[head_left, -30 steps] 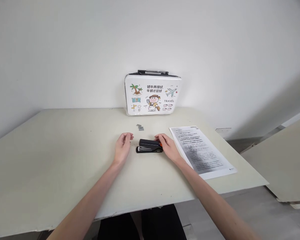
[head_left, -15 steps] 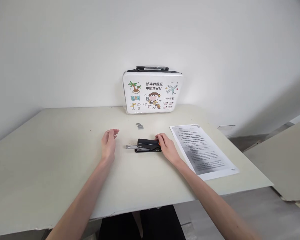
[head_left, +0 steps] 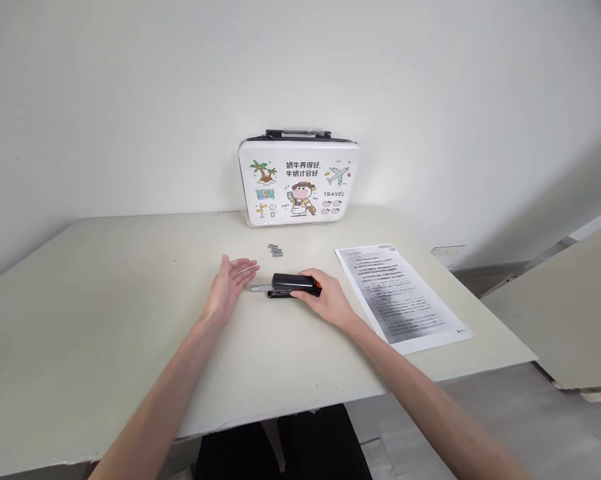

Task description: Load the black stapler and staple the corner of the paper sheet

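A black stapler (head_left: 287, 283) lies on the table with its metal staple tray (head_left: 259, 288) sticking out toward the left. My right hand (head_left: 325, 297) grips the stapler's right end, thumb on the near side and fingers over the far side, partly hiding an orange part. To the left, my left hand (head_left: 231, 283) is open, its fingers stretched toward the tray's tip and holding nothing. Several grey strips of staples (head_left: 275, 251) lie just beyond the stapler.
A printed sheet of paper (head_left: 400, 293) lies at the right side of the table (head_left: 130, 320). Against the wall stands a white case (head_left: 300, 183) with cartoon pictures and a black handle. The table's near edge runs below my forearms.
My right hand has moved further over the stapler and closed around it. The left hand has come nearer to the tray, with its fingers opened out. The view has shifted slightly.
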{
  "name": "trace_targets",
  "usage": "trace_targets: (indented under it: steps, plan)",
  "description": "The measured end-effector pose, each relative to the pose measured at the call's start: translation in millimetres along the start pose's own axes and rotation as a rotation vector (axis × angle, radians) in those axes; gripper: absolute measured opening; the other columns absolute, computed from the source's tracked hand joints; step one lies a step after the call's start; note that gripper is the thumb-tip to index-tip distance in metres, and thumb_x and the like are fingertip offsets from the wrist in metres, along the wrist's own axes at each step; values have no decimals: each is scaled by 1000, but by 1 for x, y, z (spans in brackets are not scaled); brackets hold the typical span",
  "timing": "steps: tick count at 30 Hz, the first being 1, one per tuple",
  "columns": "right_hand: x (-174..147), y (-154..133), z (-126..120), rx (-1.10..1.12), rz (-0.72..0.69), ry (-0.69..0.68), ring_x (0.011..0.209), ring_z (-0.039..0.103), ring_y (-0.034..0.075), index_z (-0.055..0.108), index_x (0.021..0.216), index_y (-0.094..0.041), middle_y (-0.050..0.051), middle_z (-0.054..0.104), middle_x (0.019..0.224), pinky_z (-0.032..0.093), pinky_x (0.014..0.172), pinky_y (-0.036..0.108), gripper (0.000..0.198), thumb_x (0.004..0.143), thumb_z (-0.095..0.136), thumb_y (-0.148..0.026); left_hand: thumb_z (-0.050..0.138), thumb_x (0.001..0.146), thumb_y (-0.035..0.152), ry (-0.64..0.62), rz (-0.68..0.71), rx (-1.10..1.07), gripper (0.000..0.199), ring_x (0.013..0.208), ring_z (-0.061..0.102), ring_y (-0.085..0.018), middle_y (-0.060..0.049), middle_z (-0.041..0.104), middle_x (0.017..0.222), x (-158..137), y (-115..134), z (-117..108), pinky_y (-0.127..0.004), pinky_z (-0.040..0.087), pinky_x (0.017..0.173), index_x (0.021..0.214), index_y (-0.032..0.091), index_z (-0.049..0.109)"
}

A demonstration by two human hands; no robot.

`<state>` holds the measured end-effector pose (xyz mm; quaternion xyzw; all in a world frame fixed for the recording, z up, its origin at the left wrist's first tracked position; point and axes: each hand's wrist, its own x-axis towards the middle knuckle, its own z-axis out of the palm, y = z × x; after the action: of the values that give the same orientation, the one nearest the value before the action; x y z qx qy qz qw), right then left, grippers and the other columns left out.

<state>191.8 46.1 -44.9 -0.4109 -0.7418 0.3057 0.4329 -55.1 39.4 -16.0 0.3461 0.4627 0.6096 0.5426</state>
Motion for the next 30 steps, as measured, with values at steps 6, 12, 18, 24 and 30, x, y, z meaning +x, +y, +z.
trace_targets:
  steps: [6,12,18,24,30]
  plan:
    - [-3,-6,-3,-34,-152,154,93,66,24,66,101,-25,5,72,101,54,79,37,16,91,75,-34,29,109,58,-36,-269,-276,64,121,70,-31,-25,71,127,-10,3,14,-45,50,112,120,7,66]
    - [-6,-4,-2,-186,-426,210,107,62,26,66,108,-26,7,71,109,57,89,46,29,89,61,-6,27,108,61,-11,-458,-490,78,114,73,-31,-28,69,125,-14,-5,20,-42,61,98,151,-2,42]
    - [-7,-9,3,-315,-619,198,110,61,25,69,110,-27,5,74,108,59,90,44,49,85,49,10,29,110,52,2,-479,-562,73,110,74,-29,-28,70,124,-13,-10,18,-35,62,92,153,-7,38]
    - [-9,-16,7,-408,-770,168,111,65,22,70,109,-25,3,79,108,58,90,40,31,95,60,0,20,112,45,-34,-475,-592,68,108,75,-28,-26,71,127,-14,-9,20,-37,61,93,155,-5,37]
    - [-10,-16,9,-424,-771,183,111,67,21,72,109,-25,3,79,109,58,89,39,26,99,60,-4,20,112,41,-66,-468,-557,65,104,75,-28,-26,72,126,-14,-8,19,-39,60,90,150,-5,45]
